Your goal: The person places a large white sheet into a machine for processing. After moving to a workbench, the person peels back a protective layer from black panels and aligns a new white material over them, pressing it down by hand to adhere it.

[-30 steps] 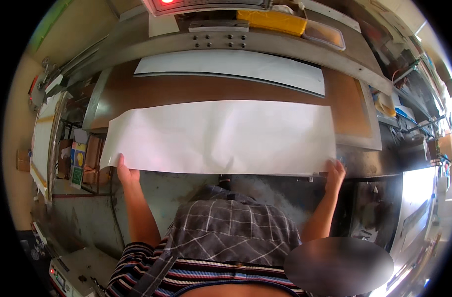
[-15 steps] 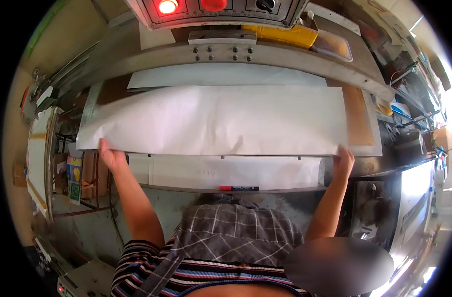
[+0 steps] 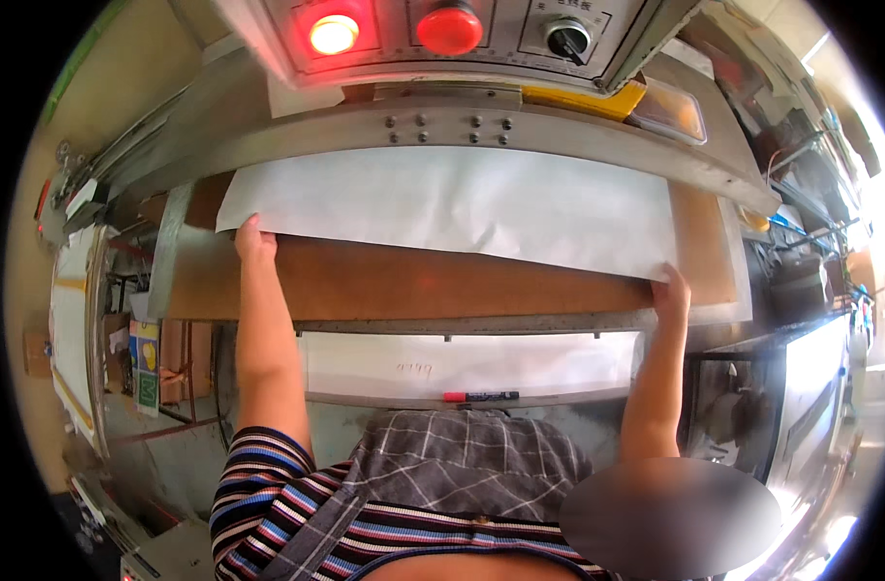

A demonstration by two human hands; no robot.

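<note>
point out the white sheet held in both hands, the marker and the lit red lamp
White sheet (image 3: 452,203): head view, middle of its upper face
Marker (image 3: 489,396): head view, dark barrel
Lit red lamp (image 3: 334,35): head view, centre of its glowing lens

Handwritten digits on lower white sheet (image 3: 539,366), printed characters on grey control panel (image 3: 505,44) — seemingly lettering on marker (image 3: 489,396), illegible

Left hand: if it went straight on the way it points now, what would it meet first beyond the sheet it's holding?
Past the white sheet in its grip, the left hand would likely meet the grey metal beam; depth is unclear, so it might pass underneath.
</note>
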